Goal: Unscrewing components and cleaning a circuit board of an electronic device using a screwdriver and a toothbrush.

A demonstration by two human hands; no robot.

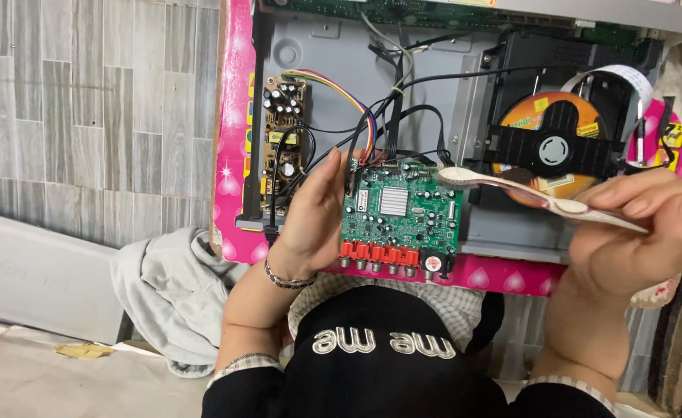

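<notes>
Holding: left hand clamped on the green circuit board, tilted up over the near edge of the open player chassis
Right hand: pinched shut on a flat pale tool, tip touching the board's top right corner
Wires: still plugged in, pulled fairly taut
Risk: probably yanking a connector loose, or slipping onto the disc in the far right corner

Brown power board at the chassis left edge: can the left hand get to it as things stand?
Probably yes. The left hand lies beside the brown power board with nothing between, but it holds the green circuit board, so it would have to let go first.
</notes>
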